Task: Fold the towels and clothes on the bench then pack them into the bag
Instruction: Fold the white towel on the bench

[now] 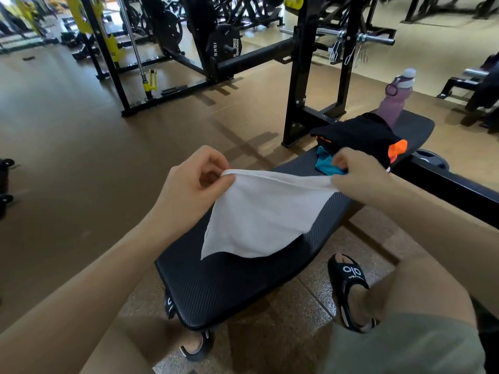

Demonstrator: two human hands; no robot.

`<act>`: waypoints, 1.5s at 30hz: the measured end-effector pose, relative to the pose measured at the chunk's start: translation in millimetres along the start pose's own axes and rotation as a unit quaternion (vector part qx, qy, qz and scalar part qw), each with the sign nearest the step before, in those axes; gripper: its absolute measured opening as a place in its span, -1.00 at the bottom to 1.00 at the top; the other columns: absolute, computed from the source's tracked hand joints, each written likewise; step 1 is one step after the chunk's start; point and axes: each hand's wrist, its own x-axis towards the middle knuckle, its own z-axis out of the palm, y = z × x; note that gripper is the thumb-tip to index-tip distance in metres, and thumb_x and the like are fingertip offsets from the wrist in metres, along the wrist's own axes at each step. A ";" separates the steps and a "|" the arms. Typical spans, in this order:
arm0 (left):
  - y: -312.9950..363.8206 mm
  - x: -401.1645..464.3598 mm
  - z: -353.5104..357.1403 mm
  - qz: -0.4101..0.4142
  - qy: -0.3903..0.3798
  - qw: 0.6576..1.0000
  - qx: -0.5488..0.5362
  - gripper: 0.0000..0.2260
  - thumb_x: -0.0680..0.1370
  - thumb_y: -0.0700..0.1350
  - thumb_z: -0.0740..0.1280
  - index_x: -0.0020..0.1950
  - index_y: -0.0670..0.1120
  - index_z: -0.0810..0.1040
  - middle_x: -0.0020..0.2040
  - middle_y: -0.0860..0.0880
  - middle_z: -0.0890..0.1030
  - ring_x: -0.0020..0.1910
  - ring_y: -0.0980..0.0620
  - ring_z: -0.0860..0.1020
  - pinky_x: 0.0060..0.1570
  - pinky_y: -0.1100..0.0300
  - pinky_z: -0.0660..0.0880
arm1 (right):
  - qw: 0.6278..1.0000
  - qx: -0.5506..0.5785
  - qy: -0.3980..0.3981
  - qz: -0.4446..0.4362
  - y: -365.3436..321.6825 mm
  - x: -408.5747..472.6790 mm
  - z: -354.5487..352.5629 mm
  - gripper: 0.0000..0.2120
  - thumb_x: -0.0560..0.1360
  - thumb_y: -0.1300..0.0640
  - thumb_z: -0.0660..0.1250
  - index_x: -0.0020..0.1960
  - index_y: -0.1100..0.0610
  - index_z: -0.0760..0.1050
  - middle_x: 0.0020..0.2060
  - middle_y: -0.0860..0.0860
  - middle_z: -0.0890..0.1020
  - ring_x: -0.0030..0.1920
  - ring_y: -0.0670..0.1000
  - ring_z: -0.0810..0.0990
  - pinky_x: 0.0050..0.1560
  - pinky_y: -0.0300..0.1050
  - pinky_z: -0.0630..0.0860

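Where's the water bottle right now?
In the head view, the purple water bottle stands upper right at the bench's far end, just behind the black clothes.

Bench under clothes, bottle.

place: gym | 12 o'clock: black rack with barbell, 15 kg weight plate | 10 o'clock: yellow-and-black machines | 6 o'clock: padded counter | rubber floor | 2 o'clock: water bottle
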 end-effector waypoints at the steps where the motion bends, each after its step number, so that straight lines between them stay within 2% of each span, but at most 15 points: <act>1: 4.2 1.2 3.9 0.002 -0.011 1.000 -0.011 -0.93 0.57 -0.15 0.43 -0.01 -0.01 0.57 -0.13 0.05 0.66 -0.09 0.05 0.63 -0.02 0.13 0.57 | 0.997 0.049 0.001 -0.056 -10.8 -9.5 4.1 -0.62 0.48 0.16 0.38 0.29 0.05 0.47 0.21 0.01 0.57 0.24 0.05 0.53 0.23 -0.02 0.48; 3: 10.7 3.8 12.3 0.006 -0.032 0.999 -0.036 -0.95 0.56 -0.16 0.45 -0.04 -0.03 0.61 -0.15 0.03 0.66 -0.12 0.02 0.63 -0.04 0.12 0.57 | 0.963 0.222 -0.072 -0.135 -40.9 -33.2 11.5 -0.57 0.45 0.17 0.41 0.30 -0.03 0.47 0.18 -0.11 0.61 0.27 -0.09 0.54 0.30 -0.07 0.45; 5: 16.0 5.0 19.1 0.011 -0.049 0.997 -0.058 -0.96 0.56 -0.17 0.46 -0.04 -0.04 0.64 -0.16 0.02 0.67 -0.14 0.02 0.63 -0.08 0.17 0.56 | 0.918 0.320 -0.153 -0.180 -66.6 -50.5 20.2 -0.59 0.47 0.22 0.43 0.27 -0.01 0.49 0.10 -0.11 0.67 0.22 -0.16 0.59 0.28 -0.12 0.50; 9: 20.5 2.6 21.7 0.019 -0.056 0.995 -0.081 -0.96 0.57 -0.19 0.45 -0.04 -0.06 0.68 -0.15 0.03 0.70 -0.12 0.05 0.66 -0.06 0.19 0.58 | 0.881 0.411 -0.140 -0.188 -82.3 -58.5 33.6 -0.79 0.55 0.27 0.39 0.18 0.16 0.55 -0.01 0.07 0.70 0.08 0.05 0.68 0.17 0.00 0.58; 13: 16.0 0.3 17.7 0.037 -0.063 0.995 -0.065 -0.91 0.60 -0.20 0.40 0.02 -0.06 0.70 -0.10 0.05 0.70 -0.06 0.03 0.66 0.00 0.08 0.60 | 0.877 0.420 -0.125 -0.197 -78.7 -56.1 42.3 -0.89 0.60 0.22 0.34 0.12 0.19 0.57 -0.04 0.08 0.70 0.03 0.06 0.69 0.09 -0.04 0.58; 16: 15.5 -2.9 16.6 0.043 -0.071 0.995 -0.061 -0.90 0.63 -0.18 0.37 0.10 -0.05 0.65 -0.05 0.07 0.69 0.00 0.08 0.66 -0.01 0.26 0.56 | 0.876 0.425 -0.112 -0.201 -80.2 -55.1 42.3 -0.93 0.59 0.25 0.34 0.06 0.21 0.56 -0.12 0.13 0.69 -0.09 -0.02 0.65 -0.04 -0.14 0.55; 18: 14.2 -6.0 17.6 0.024 -0.066 0.995 -0.076 -0.94 0.63 -0.17 0.37 0.09 -0.05 0.58 -0.09 0.07 0.67 -0.08 0.14 0.63 -0.07 0.34 0.50 | 0.879 0.421 -0.096 -0.205 -81.2 -53.0 40.0 -0.96 0.58 0.27 0.35 0.02 0.23 0.56 -0.14 0.20 0.66 -0.15 -0.01 0.60 -0.09 -0.11 0.50; 23: 7.2 -13.8 23.1 0.009 -0.070 0.996 -0.058 -0.95 0.64 -0.18 0.34 0.01 -0.06 0.50 -0.19 0.11 0.57 -0.21 0.17 0.52 -0.16 0.38 0.42 | 0.887 0.401 -0.076 -0.215 -82.8 -48.7 32.1 -0.94 0.56 0.27 0.34 -0.06 0.14 0.56 -0.22 0.10 0.64 -0.19 -0.03 0.57 -0.11 -0.10 0.49; 27: 5.8 -14.6 24.8 0.012 -0.060 0.996 -0.059 -0.95 0.64 -0.19 0.32 0.01 -0.06 0.50 -0.10 0.04 0.58 -0.16 -0.06 0.57 -0.14 0.11 0.53 | 0.898 0.367 -0.095 -0.225 -82.1 -47.7 25.6 -0.94 0.55 0.29 0.34 -0.03 0.17 0.55 -0.21 0.07 0.64 -0.19 -0.08 0.57 -0.12 -0.19 0.49; 29: 7.3 -14.5 25.1 0.011 -0.064 0.996 -0.057 -0.96 0.65 -0.17 0.31 0.01 -0.05 0.50 -0.09 0.02 0.57 -0.15 -0.16 0.55 -0.11 -0.03 0.52 | 0.904 0.343 -0.105 -0.232 -81.6 -47.2 22.9 -0.92 0.54 0.29 0.35 0.00 0.15 0.54 -0.18 0.09 0.64 -0.20 -0.02 0.57 -0.12 -0.12 0.50; 31: 9.1 -13.8 25.1 0.013 -0.067 0.996 -0.060 -0.96 0.65 -0.17 0.30 0.01 -0.05 0.49 -0.09 0.00 0.56 -0.15 -0.18 0.53 -0.10 -0.08 0.50 | 0.906 0.332 -0.109 -0.237 -81.4 -47.1 19.9 -0.88 0.53 0.28 0.35 0.04 0.14 0.53 -0.12 0.16 0.63 -0.14 0.14 0.59 -0.09 0.00 0.53; 33: 10.8 -12.2 24.5 0.019 -0.068 0.996 -0.055 -0.96 0.65 -0.16 0.31 0.01 -0.06 0.48 -0.10 -0.01 0.56 -0.15 -0.19 0.52 -0.11 -0.08 0.49 | 0.907 0.326 -0.112 -0.241 -81.9 -47.0 16.1 -0.87 0.54 0.29 0.35 0.05 0.13 0.52 -0.11 0.18 0.62 -0.16 0.14 0.58 -0.10 -0.04 0.51; 35: 11.2 -10.9 23.8 0.028 -0.073 0.996 -0.052 -0.96 0.64 -0.17 0.32 0.01 -0.05 0.49 -0.11 0.02 0.57 -0.17 -0.12 0.53 -0.14 0.00 0.50 | 0.908 0.317 -0.120 -0.245 -81.6 -46.7 12.8 -0.86 0.54 0.30 0.34 0.03 0.10 0.51 -0.11 0.14 0.60 -0.21 -0.01 0.56 -0.12 -0.15 0.47; 38: 12.2 -11.5 24.2 0.041 -0.095 0.993 -0.049 -0.94 0.64 -0.18 0.33 0.00 -0.05 0.51 -0.12 0.07 0.57 -0.17 0.06 0.54 -0.17 0.21 0.48 | 0.915 0.274 -0.127 -0.269 -82.6 -47.0 9.6 -0.83 0.52 0.31 0.31 -0.04 0.05 0.50 -0.14 0.05 0.58 -0.24 -0.05 0.51 -0.17 -0.11 0.42; 45: 12.4 -8.5 24.1 0.022 -0.105 0.992 -0.068 -0.92 0.62 -0.20 0.36 -0.01 -0.02 0.56 -0.11 0.05 0.63 -0.10 0.04 0.59 -0.06 0.11 0.54 | 0.921 0.227 -0.141 -0.283 -86.0 -43.4 0.8 -0.85 0.44 0.29 0.30 -0.10 0.06 0.53 -0.22 0.02 0.58 -0.28 -0.09 0.49 -0.23 -0.07 0.44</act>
